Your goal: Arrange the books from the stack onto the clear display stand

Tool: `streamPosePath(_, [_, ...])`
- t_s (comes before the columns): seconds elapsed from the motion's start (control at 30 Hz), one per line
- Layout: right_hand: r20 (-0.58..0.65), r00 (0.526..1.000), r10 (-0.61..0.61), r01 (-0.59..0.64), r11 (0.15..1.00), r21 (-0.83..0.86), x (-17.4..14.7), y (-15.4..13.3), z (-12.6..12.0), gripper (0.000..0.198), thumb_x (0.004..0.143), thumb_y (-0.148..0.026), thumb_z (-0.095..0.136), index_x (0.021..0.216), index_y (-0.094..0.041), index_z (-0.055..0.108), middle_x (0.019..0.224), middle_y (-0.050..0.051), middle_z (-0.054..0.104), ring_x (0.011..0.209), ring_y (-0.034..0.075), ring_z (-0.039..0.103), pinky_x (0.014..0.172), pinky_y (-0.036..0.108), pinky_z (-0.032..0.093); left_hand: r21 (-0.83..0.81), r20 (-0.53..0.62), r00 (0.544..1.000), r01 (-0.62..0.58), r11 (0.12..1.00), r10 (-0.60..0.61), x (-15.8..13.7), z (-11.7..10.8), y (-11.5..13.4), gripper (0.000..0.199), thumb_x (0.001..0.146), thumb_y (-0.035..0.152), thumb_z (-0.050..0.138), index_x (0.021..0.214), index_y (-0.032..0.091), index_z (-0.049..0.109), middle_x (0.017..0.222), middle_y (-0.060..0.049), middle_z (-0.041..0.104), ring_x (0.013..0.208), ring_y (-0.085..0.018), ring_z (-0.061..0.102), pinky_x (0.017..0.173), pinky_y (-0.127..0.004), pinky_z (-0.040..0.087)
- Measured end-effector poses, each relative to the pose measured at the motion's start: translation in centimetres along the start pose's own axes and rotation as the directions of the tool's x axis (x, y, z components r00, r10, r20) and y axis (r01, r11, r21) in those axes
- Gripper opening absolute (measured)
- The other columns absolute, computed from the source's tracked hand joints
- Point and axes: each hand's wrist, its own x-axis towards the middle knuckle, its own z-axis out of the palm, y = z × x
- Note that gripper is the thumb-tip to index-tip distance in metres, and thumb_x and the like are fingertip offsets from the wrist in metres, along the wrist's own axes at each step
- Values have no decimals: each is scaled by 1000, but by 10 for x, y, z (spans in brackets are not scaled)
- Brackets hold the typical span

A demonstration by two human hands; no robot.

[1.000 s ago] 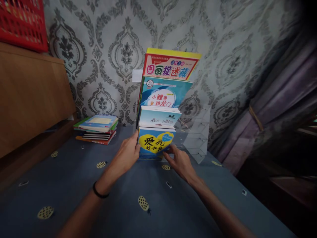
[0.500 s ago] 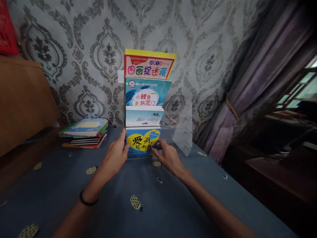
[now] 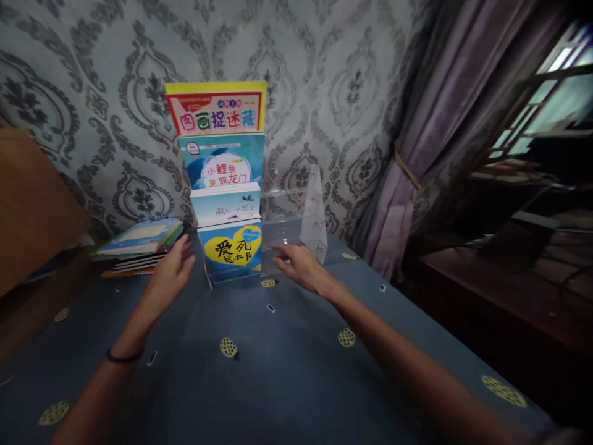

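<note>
A clear tiered book rack (image 3: pixel 313 213) stands on the table, its left half filled with books in steps. In the lowest tier is a blue book with a yellow heart (image 3: pixel 231 250). Behind it rise a pale blue book (image 3: pixel 227 207), a teal book (image 3: pixel 225 157) and a red-framed book (image 3: pixel 217 114) with a yellow one at its back. My left hand (image 3: pixel 172 269) is just left of the rack, fingers apart and holding nothing. My right hand (image 3: pixel 299 264) is in front of the rack's right half, fingers partly curled and thumb apart, with nothing seen in it.
A stack of several books (image 3: pixel 143 244) lies behind my left hand. At the far left stands a brown cardboard box (image 3: pixel 37 204). The blue tablecloth (image 3: pixel 185 371) has pineapple prints. A purple curtain (image 3: pixel 417 142) hangs at the right, past the table's edge.
Both hands have come away from the blue book with the heart, the left moving to the left. The view has turned right, so the rack sits further left in it.
</note>
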Motion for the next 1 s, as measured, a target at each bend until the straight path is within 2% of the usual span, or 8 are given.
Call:
streamPosePath(0.1, [24, 998, -58, 56, 995, 77, -39, 19, 13, 32, 94, -20, 52, 119, -21, 73, 100, 7, 81, 87, 24, 75, 77, 31, 54, 69, 0, 999, 54, 996, -54, -22, 6, -19, 66, 92, 48, 43, 148, 13, 41, 137, -19, 64, 121, -32, 67, 101, -49, 56])
streamPosePath(0.17, [46, 990, -133, 127, 985, 118, -68, 28, 28, 28, 95, -18, 52, 112, -20, 74, 101, 8, 79, 89, 23, 75, 79, 32, 54, 119, 6, 995, 98, 988, -100, -42, 15, -35, 62, 92, 49, 42, 143, 14, 45, 130, -18, 68, 115, -31, 70, 97, -48, 58])
streamPosePath(0.27, [78, 963, -257, 245, 960, 137, -98, 33, 46, 23, 96, -15, 55, 108, -16, 74, 100, 10, 77, 92, 24, 72, 84, 33, 53, 216, -70, 990, 134, 967, -121, -69, 30, -57, 50, 91, 46, 40, 130, 17, 52, 117, -15, 74, 107, -29, 73, 93, -46, 59])
streamPosePath(0.37, [120, 931, -344, 323, 932, 162, -109, 28, 51, 19, 99, -16, 54, 105, -15, 72, 96, 10, 76, 91, 22, 69, 85, 33, 51, 343, -95, 994, 88, 935, -58, -83, 41, -68, 42, 89, 41, 40, 118, 16, 57, 111, -16, 74, 102, -30, 73, 93, -47, 59])
streamPosePath(0.53, [144, 864, -482, 454, 871, 189, -110, 22, 48, 17, 100, -16, 54, 96, -16, 70, 90, 8, 72, 90, 20, 64, 84, 31, 48, 452, -38, 999, 10, 892, 8, -86, 47, -61, 35, 89, 34, 39, 110, 16, 61, 111, -18, 70, 103, -32, 69, 94, -51, 56])
streamPosePath(0.77, [108, 863, -493, 464, 860, 213, -106, 27, 54, 15, 99, -16, 57, 101, -15, 72, 88, 6, 70, 88, 18, 63, 80, 29, 47, 439, -3, 999, -40, 897, 46, -96, 49, -53, 31, 90, 30, 40, 101, 18, 65, 109, -16, 69, 103, -31, 68, 95, -49, 55])
streamPosePath(0.9, [75, 899, -432, 413, 892, 182, -103, 27, 55, 16, 96, -15, 60, 105, -17, 74, 89, 6, 73, 87, 18, 65, 81, 28, 48, 382, -35, 999, -20, 924, 36, -98, 48, -52, 30, 87, 33, 43, 101, 19, 66, 109, -15, 71, 101, -31, 69, 95, -50, 55])
streamPosePath(1.0, [14, 942, -336, 331, 935, 126, -90, 27, 52, 23, 98, -14, 56, 115, -16, 71, 106, 9, 74, 103, 20, 65, 91, 31, 48, 309, -103, 995, 26, 951, 7, -93, 51, -49, 34, 88, 38, 45, 107, 19, 65, 106, -12, 73, 99, -29, 69, 92, -48, 57])
